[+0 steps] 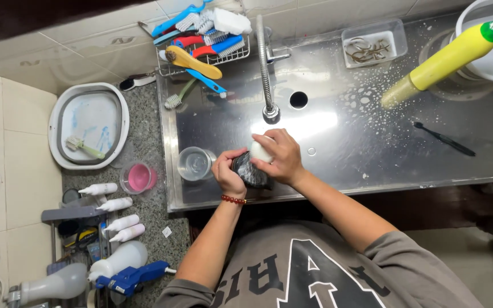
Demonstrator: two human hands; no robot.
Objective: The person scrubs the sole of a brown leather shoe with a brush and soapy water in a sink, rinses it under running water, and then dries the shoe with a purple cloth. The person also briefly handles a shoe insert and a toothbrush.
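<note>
**A:** Where are we at the sink (338, 165)?

**B:** Mid-scrub, I'd say. My left hand (227, 175) has its fingers clamped on a dark shoe (250, 171), holding it over the sink, just under the tap (270, 112). My right hand (279, 157) has its fingers closed round a white brush (259, 152), pressed against the top of the shoe.

**A:** Water running?

**B:** Can't tell from here. Suds are spattered across the steel on the right, near the yellow bottle (445, 58) and the thin black brush (444, 139).

**A:** What's close to hand?

**B:** A clear cup (195, 163) stands in the sink just beside my left hand. Rack of brushes (201, 35) sits behind the tap. On the counter (149, 142) to the left there's a pink tub (138, 178) and a white basin (89, 125).

**A:** And the next move?

**B:** My guess: a firm left grip so the shoe doesn't twist, and short strokes with the brush, turning the shoe to reach the sides.
</note>
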